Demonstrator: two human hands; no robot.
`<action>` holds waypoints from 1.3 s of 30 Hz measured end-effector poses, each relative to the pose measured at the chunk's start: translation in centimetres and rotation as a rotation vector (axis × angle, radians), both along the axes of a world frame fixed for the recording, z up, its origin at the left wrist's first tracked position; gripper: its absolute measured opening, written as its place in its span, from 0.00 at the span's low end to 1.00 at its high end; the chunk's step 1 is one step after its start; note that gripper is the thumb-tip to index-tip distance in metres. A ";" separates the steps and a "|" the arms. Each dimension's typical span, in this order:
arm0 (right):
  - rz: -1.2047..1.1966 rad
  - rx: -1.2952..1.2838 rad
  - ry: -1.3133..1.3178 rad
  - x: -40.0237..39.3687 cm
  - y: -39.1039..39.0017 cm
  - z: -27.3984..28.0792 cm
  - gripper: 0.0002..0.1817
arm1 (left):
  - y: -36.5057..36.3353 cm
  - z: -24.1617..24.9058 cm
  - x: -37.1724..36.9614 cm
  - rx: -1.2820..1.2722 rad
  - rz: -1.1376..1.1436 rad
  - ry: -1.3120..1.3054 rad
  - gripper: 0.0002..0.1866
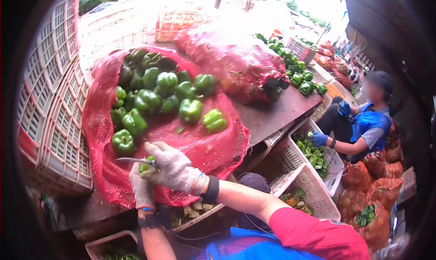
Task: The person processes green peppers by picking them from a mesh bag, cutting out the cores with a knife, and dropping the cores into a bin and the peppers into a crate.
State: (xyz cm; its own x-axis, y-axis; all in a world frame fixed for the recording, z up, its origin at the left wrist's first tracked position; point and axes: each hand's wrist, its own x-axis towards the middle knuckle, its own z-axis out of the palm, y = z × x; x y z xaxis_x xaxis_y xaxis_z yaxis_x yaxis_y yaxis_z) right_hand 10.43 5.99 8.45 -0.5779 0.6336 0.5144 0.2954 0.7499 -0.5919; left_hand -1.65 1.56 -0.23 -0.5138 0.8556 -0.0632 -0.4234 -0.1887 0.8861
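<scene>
My right hand (171, 167), in a pale knit work glove, grips a knife (129, 159); its curved blade points left. Close below it, my left hand (142, 186), gloved as well, holds a green bell pepper (145, 166) that is mostly hidden by the gloves. The blade lies beside the pepper; whether it touches cannot be made out. Both hands are over the near part of an opened red mesh sack (195, 144). On the sack lies a heap of green bell peppers (147, 101), with one loose pepper (214, 120) to the right.
A full red mesh sack (231, 60) lies behind on the table (268, 119). Stacked white crates (59, 133) stand at left. A crate of scraps (197, 214) sits below my hands. At right, a co-worker (370, 119) sits by a crate of cut peppers (334, 180).
</scene>
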 end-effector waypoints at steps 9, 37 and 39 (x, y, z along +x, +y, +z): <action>0.215 -1.326 0.085 5.1 3.3 -3.1 0.09 | -0.6 2.2 0.6 -0.105 -0.099 0.258 0.23; -0.196 -1.507 0.782 2.8 5.1 -6.4 0.15 | 0.9 2.6 4.1 -0.116 -0.055 0.179 0.15; -0.226 -1.359 0.732 3.3 6.6 -7.6 0.13 | 0.9 1.0 3.8 -0.210 -0.096 0.301 0.14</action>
State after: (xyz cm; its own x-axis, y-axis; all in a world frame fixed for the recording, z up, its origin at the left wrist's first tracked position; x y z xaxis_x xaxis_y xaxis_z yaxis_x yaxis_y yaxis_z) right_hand 13.74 12.64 0.80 -0.2991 0.8755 -0.3795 -0.3217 -0.4669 -0.8237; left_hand 2.13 2.43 0.80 -0.4539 0.8853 -0.1007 -0.1449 0.0381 0.9887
